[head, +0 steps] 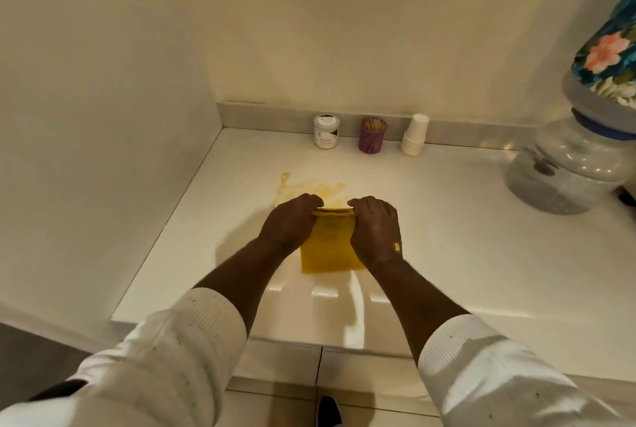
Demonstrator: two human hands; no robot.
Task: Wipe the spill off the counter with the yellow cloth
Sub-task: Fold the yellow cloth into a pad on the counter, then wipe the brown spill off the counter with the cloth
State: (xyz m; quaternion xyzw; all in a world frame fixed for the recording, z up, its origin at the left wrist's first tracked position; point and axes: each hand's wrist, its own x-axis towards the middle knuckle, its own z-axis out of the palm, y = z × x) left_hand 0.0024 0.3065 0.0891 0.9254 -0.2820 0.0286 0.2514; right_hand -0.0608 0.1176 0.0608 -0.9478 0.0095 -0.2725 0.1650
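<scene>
Spreading across the white counter [447,237], the orange spill [309,185] lies just beyond your yellow cloth [330,247]. Both hands, left [292,223] and right [375,227], pinch its far folded edge. It looks soft and limp; grip flat.

White ribbed-cuff sleeves [192,351], pushed up; dark shoe [328,411].

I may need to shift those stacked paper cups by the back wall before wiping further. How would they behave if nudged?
The paper cups stand as a tall, narrow stack that already seems to lean, so a nudge near the top would probably tip it. They look light, and the glossy counter suggests a low push would slide them.
</scene>
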